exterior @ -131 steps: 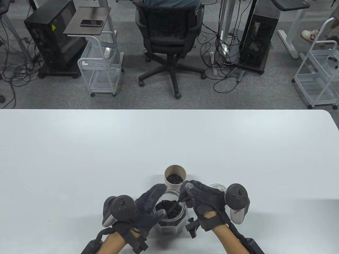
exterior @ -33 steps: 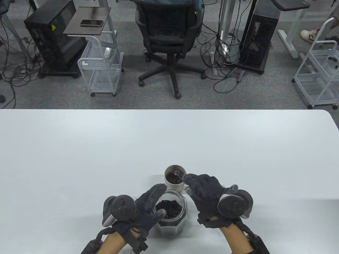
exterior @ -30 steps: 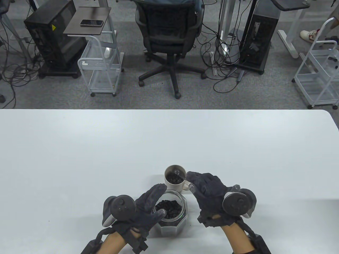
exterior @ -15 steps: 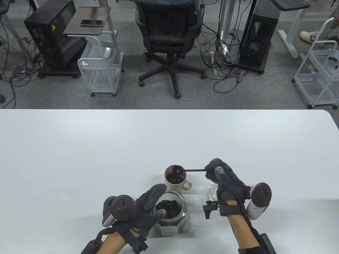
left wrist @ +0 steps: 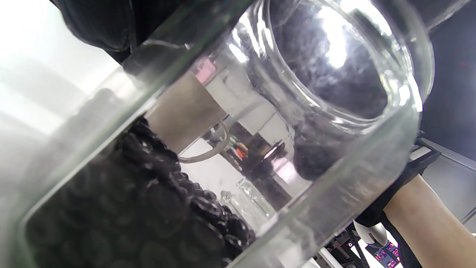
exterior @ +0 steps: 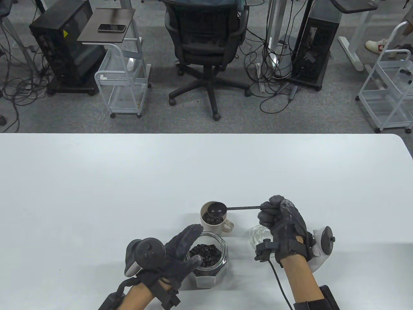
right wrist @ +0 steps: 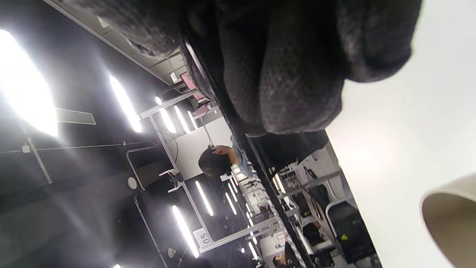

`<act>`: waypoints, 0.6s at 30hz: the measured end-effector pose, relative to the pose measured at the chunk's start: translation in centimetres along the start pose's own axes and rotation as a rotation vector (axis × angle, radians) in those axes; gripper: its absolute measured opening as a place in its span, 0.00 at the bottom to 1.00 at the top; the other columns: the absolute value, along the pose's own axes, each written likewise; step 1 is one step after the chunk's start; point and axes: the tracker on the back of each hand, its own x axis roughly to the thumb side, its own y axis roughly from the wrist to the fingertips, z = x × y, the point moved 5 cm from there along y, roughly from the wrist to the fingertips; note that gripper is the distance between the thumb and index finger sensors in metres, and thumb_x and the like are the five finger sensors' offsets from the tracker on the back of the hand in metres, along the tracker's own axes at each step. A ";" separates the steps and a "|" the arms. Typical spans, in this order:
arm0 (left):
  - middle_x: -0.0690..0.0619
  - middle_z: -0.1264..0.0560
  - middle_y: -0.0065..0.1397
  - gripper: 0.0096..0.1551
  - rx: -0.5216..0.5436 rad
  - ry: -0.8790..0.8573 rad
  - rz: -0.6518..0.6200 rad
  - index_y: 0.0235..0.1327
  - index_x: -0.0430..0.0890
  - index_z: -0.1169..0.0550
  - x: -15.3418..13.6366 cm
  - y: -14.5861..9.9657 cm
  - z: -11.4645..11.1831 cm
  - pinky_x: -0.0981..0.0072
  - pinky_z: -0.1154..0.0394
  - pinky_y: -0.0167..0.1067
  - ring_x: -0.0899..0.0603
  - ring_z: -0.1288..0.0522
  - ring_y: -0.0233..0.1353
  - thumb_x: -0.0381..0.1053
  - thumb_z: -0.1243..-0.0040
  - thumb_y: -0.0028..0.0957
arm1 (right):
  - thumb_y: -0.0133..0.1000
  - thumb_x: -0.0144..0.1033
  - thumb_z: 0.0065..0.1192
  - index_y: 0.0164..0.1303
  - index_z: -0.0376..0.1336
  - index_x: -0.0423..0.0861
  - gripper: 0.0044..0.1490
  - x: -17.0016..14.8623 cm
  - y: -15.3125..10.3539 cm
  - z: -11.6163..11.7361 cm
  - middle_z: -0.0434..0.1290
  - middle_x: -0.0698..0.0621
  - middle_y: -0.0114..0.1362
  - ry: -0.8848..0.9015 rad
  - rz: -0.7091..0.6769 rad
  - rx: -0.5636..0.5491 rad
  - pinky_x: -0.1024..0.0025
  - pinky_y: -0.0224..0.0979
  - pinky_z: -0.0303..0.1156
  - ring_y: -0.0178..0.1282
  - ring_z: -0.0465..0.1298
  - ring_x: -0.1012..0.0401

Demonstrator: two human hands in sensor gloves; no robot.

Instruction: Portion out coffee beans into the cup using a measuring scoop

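Observation:
A beige cup (exterior: 206,226) with dark coffee beans inside stands near the table's front edge; its rim (right wrist: 448,217) shows in the right wrist view. A black measuring scoop (exterior: 216,209) hangs over the cup's mouth, bowl empty and facing up. My right hand (exterior: 278,215) grips the far end of its handle, to the right of the cup. In front of the cup is a faceted glass jar (exterior: 206,260) of coffee beans (left wrist: 122,208). My left hand (exterior: 180,255) grips the jar from its left side, fingers curled round the glass.
A small clear glass lid (exterior: 259,234) lies on the table under my right wrist, right of the cup. The white table (exterior: 129,180) stretches away beyond the cup. An office chair (exterior: 206,42), carts and cables stand on the floor behind it.
My right hand carried the scoop from the jar to the cup, tipped the beans in, then turned its wrist and swung out to the right. The scoop bowl now sits emptied over the cup. The left hand stayed put.

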 end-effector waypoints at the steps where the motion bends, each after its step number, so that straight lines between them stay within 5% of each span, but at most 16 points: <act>1: 0.40 0.43 0.85 0.54 0.000 0.000 0.000 0.82 0.53 0.47 0.0 0.0 0.0 0.29 0.36 0.67 0.25 0.33 0.77 0.79 0.55 0.46 | 0.61 0.44 0.56 0.61 0.67 0.39 0.27 0.0 -0.1 0.3 0.78 0.36 0.54 0.009 0.006 0.014 0.49 0.52 0.75 0.43 0.83 0.44; 10: 0.40 0.43 0.85 0.54 -0.001 -0.002 0.000 0.82 0.53 0.47 0.0 0.0 0.0 0.29 0.36 0.67 0.25 0.33 0.77 0.79 0.56 0.46 | 0.60 0.44 0.57 0.56 0.70 0.39 0.25 1.7 -0.5 2.9 0.80 0.37 0.47 -0.132 -0.111 0.158 0.51 0.46 0.76 0.35 0.83 0.47; 18: 0.40 0.43 0.85 0.54 -0.001 -0.002 0.000 0.82 0.53 0.47 0.0 0.0 0.0 0.29 0.36 0.67 0.25 0.33 0.77 0.79 0.55 0.46 | 0.59 0.44 0.59 0.55 0.71 0.39 0.25 4.9 -2.7 7.7 0.80 0.37 0.47 -0.384 -0.432 0.406 0.50 0.46 0.75 0.35 0.83 0.46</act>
